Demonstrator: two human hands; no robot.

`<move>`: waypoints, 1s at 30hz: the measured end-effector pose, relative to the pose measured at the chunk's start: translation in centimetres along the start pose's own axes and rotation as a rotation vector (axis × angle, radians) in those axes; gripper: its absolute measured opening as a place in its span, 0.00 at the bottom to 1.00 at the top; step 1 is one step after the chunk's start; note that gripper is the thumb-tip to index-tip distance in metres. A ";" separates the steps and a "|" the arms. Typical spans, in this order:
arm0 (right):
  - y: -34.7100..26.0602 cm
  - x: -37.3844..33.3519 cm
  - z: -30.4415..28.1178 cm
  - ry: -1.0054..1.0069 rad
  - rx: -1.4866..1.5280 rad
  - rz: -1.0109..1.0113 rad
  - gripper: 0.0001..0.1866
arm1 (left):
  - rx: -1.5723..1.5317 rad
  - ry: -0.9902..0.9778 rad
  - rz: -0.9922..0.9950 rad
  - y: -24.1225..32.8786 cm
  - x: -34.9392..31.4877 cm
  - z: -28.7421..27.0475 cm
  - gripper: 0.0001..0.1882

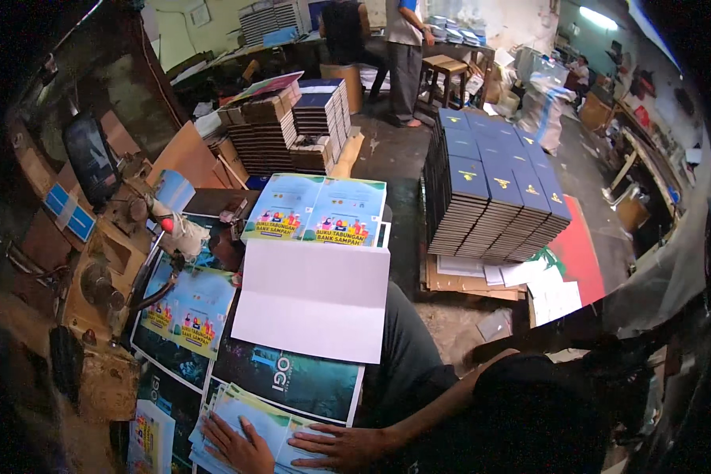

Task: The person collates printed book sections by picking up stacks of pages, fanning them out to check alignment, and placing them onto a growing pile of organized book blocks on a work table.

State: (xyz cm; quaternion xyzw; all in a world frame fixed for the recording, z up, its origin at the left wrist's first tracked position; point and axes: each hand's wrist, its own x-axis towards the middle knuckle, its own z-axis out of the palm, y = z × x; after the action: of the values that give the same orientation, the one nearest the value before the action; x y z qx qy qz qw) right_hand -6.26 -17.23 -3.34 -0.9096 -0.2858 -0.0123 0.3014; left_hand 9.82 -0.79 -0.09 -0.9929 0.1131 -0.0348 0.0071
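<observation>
At the lower edge, my left hand (238,447) lies flat with fingers spread on a pile of light blue printed sheets (268,411). My right hand (336,447) rests flat on the right part of the same pile, fingers stretched out. Beyond the hands, a blank white sheet (312,296) lies across the work surface, touching a stack of printed booklet covers (316,207) with colourful pictures. More covers (188,312) lie to the left, under the arm of a worn machine (107,308). Dark printed sheets (288,379) cover the surface beneath.
On the right, tall stacks of dark blue books (494,189) stand on cardboard above the floor. More bundled books (272,134) are piled at the back left. A standing person (407,63) and a seated person (346,31) are at the far bench. A white sack (541,110) stands behind the books.
</observation>
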 end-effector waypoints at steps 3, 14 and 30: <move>0.1 -0.2 -0.2 -0.049 -0.009 0.042 0.59 | 0.061 -0.059 -0.012 1.4 -0.5 -1.3 0.36; 6.2 1.7 -7.0 -0.124 0.033 0.110 0.52 | -0.107 -0.070 0.275 5.1 -8.5 -3.8 0.48; 9.7 -0.4 -17.0 0.165 0.037 0.652 0.14 | 0.089 -0.085 0.199 5.4 -9.0 -4.3 0.49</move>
State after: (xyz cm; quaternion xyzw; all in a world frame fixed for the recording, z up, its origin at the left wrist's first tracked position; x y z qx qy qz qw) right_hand 1.10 -33.27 5.24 -0.9435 0.0452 0.0161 0.3280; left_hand -0.40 -4.06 3.45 -0.9761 0.2090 0.0033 0.0592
